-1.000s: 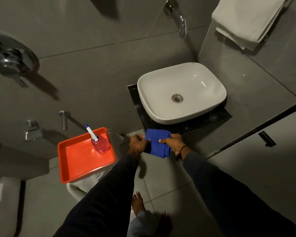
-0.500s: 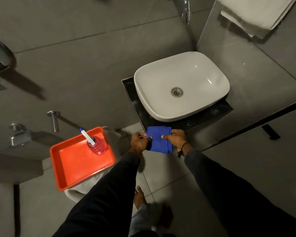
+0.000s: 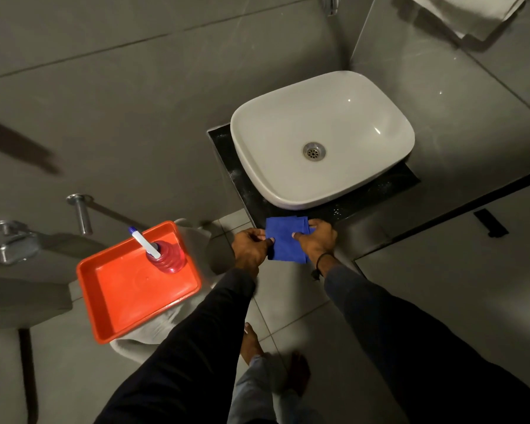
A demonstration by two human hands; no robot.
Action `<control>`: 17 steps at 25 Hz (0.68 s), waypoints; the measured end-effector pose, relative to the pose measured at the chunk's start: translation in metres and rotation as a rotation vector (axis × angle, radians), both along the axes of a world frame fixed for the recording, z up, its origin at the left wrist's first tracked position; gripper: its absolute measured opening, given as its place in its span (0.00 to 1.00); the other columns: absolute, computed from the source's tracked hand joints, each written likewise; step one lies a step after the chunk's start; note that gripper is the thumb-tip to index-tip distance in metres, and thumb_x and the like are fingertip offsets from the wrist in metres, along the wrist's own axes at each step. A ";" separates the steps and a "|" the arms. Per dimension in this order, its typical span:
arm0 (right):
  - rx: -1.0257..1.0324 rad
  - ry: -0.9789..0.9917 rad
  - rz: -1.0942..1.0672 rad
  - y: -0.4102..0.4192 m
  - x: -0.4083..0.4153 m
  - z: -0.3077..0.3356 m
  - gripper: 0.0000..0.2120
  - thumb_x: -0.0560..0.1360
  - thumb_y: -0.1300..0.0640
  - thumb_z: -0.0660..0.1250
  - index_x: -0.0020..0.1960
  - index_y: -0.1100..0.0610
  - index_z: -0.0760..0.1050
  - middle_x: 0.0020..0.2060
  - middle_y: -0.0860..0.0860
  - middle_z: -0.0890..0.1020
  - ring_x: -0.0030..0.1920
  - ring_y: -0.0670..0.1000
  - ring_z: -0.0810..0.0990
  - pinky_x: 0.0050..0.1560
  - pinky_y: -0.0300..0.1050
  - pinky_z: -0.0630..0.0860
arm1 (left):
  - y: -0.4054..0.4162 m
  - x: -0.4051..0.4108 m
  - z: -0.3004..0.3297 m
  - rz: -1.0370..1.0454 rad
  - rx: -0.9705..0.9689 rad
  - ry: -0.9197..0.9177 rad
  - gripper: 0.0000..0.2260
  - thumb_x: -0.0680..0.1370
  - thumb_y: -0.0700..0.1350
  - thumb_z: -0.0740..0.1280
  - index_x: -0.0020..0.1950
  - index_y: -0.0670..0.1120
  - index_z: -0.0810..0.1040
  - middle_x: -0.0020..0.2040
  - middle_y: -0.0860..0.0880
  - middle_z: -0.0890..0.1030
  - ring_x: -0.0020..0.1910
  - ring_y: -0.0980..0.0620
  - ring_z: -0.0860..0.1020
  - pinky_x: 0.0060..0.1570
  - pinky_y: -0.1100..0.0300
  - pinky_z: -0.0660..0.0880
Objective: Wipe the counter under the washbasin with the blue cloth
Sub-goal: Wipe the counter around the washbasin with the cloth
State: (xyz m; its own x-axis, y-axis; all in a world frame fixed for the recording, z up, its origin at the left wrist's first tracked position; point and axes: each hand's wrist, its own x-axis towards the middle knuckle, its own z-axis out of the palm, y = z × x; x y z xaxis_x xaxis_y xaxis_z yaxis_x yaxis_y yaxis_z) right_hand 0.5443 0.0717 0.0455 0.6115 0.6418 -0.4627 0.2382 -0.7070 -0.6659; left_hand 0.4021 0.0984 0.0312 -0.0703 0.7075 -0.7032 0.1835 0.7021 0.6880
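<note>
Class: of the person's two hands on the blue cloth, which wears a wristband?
The right hand; a dark band circles its wrist, while the left hand has none.

Since a second ago our view has tilted down and moved closer: the basin (image 3: 322,139) now sits higher and larger in frame, and the wall tap above it is almost cut off at the top edge. We have carried the cloth (image 3: 285,238) forward, so its far edge now overlaps the front edge of the counter (image 3: 377,185). Both the left hand (image 3: 250,247) and the right hand (image 3: 317,238) have advanced with it.
</note>
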 end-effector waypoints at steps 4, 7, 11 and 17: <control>0.050 -0.324 0.221 -0.018 -0.007 0.004 0.21 0.74 0.59 0.72 0.66 0.61 0.75 0.64 0.59 0.77 0.63 0.59 0.79 0.61 0.52 0.79 | -0.002 -0.001 -0.004 -0.015 0.042 0.061 0.07 0.74 0.33 0.76 0.50 0.38 0.82 0.49 0.39 0.85 0.51 0.41 0.85 0.57 0.45 0.84; 0.056 -0.436 0.641 -0.035 -0.015 -0.001 0.24 0.79 0.57 0.64 0.74 0.58 0.68 0.71 0.57 0.72 0.70 0.57 0.73 0.69 0.50 0.74 | -0.003 -0.003 -0.007 -0.047 0.085 0.104 0.08 0.73 0.33 0.76 0.50 0.36 0.82 0.50 0.38 0.86 0.53 0.38 0.86 0.55 0.44 0.84; -0.013 -0.558 1.068 -0.040 -0.019 -0.015 0.34 0.80 0.55 0.62 0.81 0.57 0.52 0.81 0.55 0.57 0.82 0.56 0.54 0.82 0.55 0.54 | -0.002 -0.008 -0.005 -0.154 0.160 0.145 0.07 0.74 0.35 0.76 0.51 0.35 0.82 0.49 0.37 0.86 0.48 0.39 0.86 0.52 0.45 0.85; -0.118 -0.626 1.212 -0.040 -0.016 -0.023 0.43 0.79 0.46 0.61 0.82 0.54 0.38 0.82 0.56 0.41 0.82 0.58 0.40 0.82 0.60 0.45 | 0.008 -0.040 0.013 -0.729 0.617 0.630 0.20 0.79 0.40 0.65 0.71 0.41 0.73 0.65 0.39 0.76 0.61 0.39 0.78 0.58 0.47 0.78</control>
